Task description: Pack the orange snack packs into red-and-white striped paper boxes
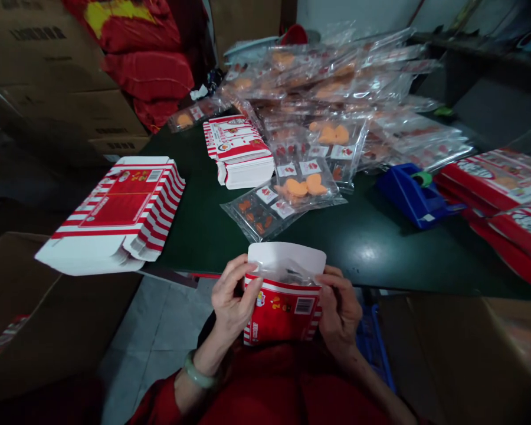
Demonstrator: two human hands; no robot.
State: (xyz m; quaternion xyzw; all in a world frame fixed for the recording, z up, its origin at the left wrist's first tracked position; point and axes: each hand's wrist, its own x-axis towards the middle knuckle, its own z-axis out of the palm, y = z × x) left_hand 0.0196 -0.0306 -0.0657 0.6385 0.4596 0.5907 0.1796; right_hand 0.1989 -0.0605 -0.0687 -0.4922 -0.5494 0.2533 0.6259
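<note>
Your left hand (233,298) and right hand (340,313) grip a red striped carton (283,316) | clear plastic bag (287,274) showing at its open end (white flap (287,257) raised)

I have a red-and-white striped carton (283,316) upright, pinched at its sides by my left hand (232,298) and right hand (340,313). Its white flap (287,254) stands open (the barcode (304,305) faces me), and a clear plastic bag (287,274) sits partly inside the open end.
</note>
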